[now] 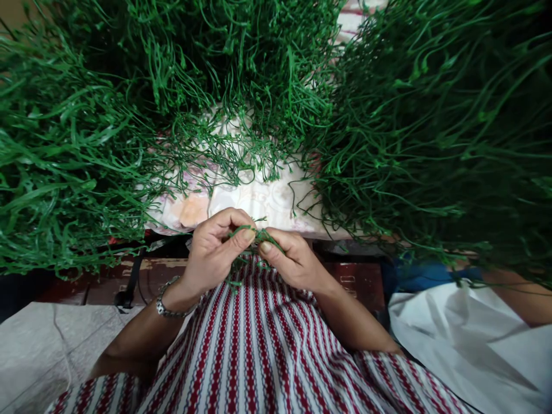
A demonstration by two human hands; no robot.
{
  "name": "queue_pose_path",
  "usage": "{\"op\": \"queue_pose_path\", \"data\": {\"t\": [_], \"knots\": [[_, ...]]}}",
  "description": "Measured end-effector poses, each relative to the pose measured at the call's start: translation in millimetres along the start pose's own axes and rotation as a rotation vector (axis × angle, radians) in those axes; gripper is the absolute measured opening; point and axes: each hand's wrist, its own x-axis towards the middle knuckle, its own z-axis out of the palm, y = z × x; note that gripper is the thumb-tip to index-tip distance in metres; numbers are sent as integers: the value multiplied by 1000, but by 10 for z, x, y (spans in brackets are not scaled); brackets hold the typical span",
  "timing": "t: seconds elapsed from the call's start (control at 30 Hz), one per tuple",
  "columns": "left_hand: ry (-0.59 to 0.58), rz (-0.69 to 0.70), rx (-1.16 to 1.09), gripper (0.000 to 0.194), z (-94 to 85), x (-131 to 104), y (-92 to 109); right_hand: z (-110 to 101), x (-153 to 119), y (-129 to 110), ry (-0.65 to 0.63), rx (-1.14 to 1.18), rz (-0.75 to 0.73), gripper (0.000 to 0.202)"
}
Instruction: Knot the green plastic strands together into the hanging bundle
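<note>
- Pale patterned covering (276,201): just beyond the grip
- On it, leafy green heap (73,167): left of the grip
- Darker green heap (431,138): right
- Middle green heap (215,52): farther beyond

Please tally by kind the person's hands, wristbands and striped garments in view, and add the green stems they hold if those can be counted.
Hands: 2, left hand and right hand
Metal wristband: 1
Striped garment: 1
Total: 4, leaving out the green stems, too tangled to count.

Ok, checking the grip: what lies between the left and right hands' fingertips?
Thin green stems, pinched between the left hand and right hand, as the head view shows.
</note>
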Motion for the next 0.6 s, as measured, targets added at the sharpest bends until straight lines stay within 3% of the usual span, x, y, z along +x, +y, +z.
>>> {"op": "queue_pose_path", "data": {"t": [0.13, 0.27, 0.6], "knots": [[-4, -166, -233, 7, 22, 11, -28, 3, 28, 33, 66, -115, 27, 26], [-55, -339, -407, 5, 2, -1, -44, -13, 22, 30, 54, -191, -1, 24], [-38, -462, -373, 14, 39, -38, -19, -43, -1, 58, 10, -625, 22, 16]]}}
